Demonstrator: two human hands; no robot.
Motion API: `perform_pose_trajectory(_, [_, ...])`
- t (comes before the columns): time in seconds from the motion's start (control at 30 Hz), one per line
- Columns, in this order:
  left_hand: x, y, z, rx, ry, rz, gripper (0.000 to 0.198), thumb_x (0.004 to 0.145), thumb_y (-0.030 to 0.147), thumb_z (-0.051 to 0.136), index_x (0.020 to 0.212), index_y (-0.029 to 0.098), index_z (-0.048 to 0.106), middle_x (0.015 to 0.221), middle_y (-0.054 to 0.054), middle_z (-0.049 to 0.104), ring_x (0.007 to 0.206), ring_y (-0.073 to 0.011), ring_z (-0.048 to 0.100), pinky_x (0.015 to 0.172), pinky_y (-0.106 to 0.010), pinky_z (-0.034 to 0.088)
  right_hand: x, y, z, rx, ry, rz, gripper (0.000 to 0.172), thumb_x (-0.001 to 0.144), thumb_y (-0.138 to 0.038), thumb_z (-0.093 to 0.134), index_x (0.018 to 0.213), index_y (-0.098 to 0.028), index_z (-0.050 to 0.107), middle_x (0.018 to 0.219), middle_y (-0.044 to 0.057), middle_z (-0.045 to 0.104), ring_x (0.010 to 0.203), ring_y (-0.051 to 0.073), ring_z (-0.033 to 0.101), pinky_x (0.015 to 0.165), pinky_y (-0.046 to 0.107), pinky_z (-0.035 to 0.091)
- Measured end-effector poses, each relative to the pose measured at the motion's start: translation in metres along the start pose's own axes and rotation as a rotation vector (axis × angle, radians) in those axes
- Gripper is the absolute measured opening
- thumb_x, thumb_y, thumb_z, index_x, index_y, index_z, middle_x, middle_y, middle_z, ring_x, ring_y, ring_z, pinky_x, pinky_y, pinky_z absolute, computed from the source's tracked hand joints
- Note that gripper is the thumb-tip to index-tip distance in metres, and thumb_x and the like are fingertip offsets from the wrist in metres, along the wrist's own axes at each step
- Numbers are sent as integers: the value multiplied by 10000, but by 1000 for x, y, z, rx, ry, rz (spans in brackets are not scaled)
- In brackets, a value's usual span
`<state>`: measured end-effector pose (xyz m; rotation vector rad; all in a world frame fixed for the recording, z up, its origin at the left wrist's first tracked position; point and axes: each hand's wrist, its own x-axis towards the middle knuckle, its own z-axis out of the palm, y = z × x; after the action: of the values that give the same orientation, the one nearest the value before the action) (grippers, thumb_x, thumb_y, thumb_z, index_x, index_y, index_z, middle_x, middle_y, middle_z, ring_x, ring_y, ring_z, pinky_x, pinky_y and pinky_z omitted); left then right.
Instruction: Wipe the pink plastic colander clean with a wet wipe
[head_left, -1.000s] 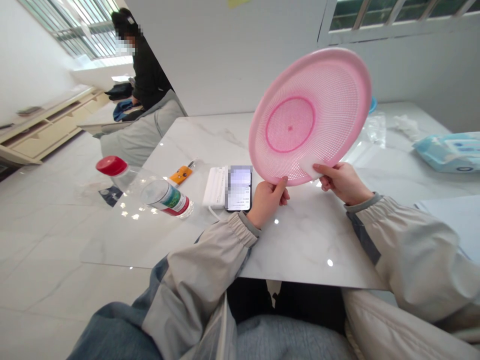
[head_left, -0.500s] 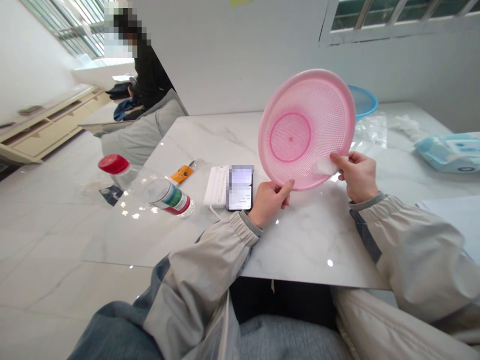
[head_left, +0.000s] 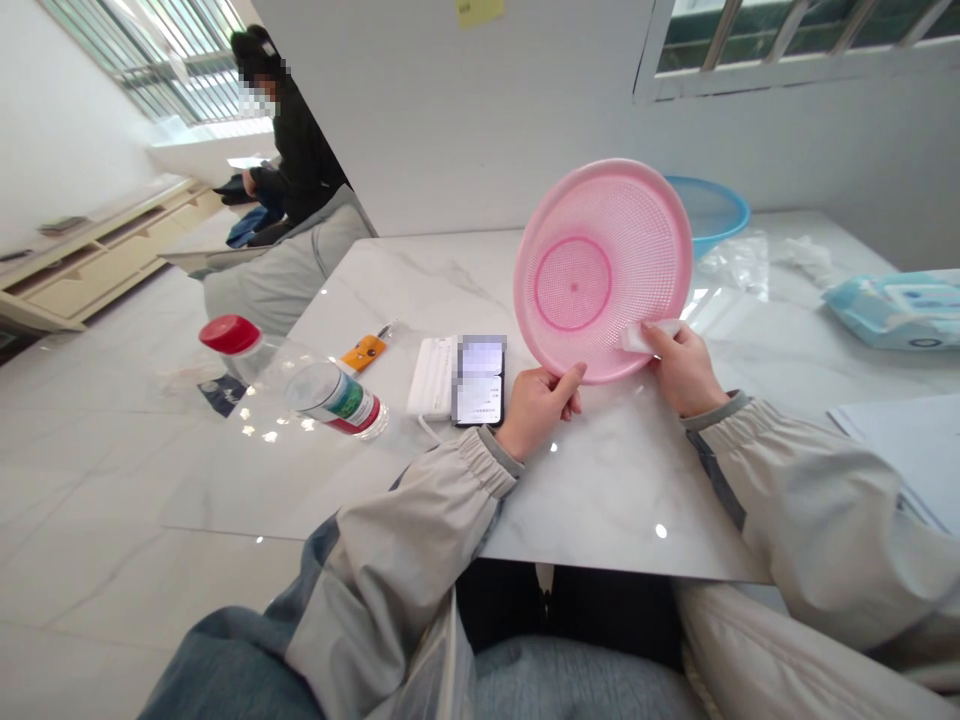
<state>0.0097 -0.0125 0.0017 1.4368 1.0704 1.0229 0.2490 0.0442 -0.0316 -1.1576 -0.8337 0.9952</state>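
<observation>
A pink mesh basket [head_left: 574,285] is held up on edge above the table, its inside turned toward me. My left hand [head_left: 538,408] is closed on its lower rim, thumb in front and fingers behind. At the lower right of the basket, my right hand [head_left: 682,368] pinches a white wipe [head_left: 636,338] and presses it against the inner wall near the rim. Left of my left hand lie a phone [head_left: 480,385] with a lit screen and a white box-like device [head_left: 431,375] with a cable.
A clear bottle [head_left: 330,395] with a red cap stands at the left beside an orange cartoon item [head_left: 367,350]. Behind the pink basket are a blue basket [head_left: 709,210] and clear plastic [head_left: 739,262]. A wipes pack [head_left: 896,310] and paper [head_left: 911,445] lie right. Another person [head_left: 296,150] sits far left.
My right hand has moved left with the wipe along the basket's lower right side. The pink basket has shifted slightly left and turned a little; my left hand keeps its hold.
</observation>
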Motion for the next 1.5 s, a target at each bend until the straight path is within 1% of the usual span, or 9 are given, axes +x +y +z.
perform_pose_trajectory(0.07, [-1,0,0,-3,-23,7,654,1018,648,660,555,186,684,492,-7,597,483,-94,546,612,-254,475,-2,-1,5,112,-42,25,315,761,-420,970,948,-247,783,1038,52,825,990,235,788,924,361,698])
perform_pose_trajectory(0.17, [-1,0,1,-23,-58,0,656,1015,659,662,562,184,686,499,-10,603,481,-93,544,595,-253,461,-6,-7,10,233,-74,106,310,745,-305,932,1026,-221,831,1145,65,848,1083,250,798,1035,372,687])
perform_pose_trajectory(0.37, [-2,2,-1,-3,-104,1,676,1025,668,640,559,179,684,495,-14,599,478,-90,541,592,-250,457,-8,-16,7,207,-131,204,254,684,-146,863,916,-243,825,1062,43,849,1048,271,795,1168,457,636])
perform_pose_trajectory(0.57, [-2,2,0,-42,-121,-38,699,1012,705,636,562,173,685,496,-23,602,466,-86,526,560,-247,443,-6,-13,0,139,-67,144,268,583,-103,824,732,-306,731,829,18,763,876,298,759,1106,549,667])
perform_pose_trajectory(0.73, [-2,1,0,-27,-140,-47,708,1009,723,633,564,175,683,505,-28,608,474,-92,530,555,-249,444,-7,-16,1,84,-56,116,291,561,-126,813,710,-336,678,827,24,752,890,335,742,1020,608,698])
perform_pose_trajectory(0.93, [-3,4,0,34,-175,-32,705,1021,717,609,568,184,690,516,-31,618,500,-104,561,583,-248,469,-12,-27,9,158,-60,60,490,550,-138,790,999,-320,719,1017,2,798,1071,320,782,1073,587,675])
perform_pose_trajectory(1.03, [-2,5,0,47,-182,-31,704,1033,704,586,567,187,688,508,-27,608,501,-105,562,590,-246,473,-12,-27,10,155,-59,39,497,586,-141,772,1046,-320,710,1080,13,800,1173,306,778,1055,543,676])
perform_pose_trajectory(1.23, [-3,5,1,58,-178,-22,691,1042,674,585,563,187,683,496,-18,592,496,-101,557,601,-244,473,-8,-20,9,221,-40,77,607,582,-104,762,1143,-334,741,1124,-2,810,1163,272,780,1073,500,665])
perform_pose_trajectory(1.5, [-4,5,0,70,-137,-20,680,1047,655,587,560,190,680,510,-24,608,509,-111,573,615,-256,483,-9,-21,10,169,-67,112,318,650,-141,781,940,-272,780,1028,27,813,1064,262,789,1062,449,659])
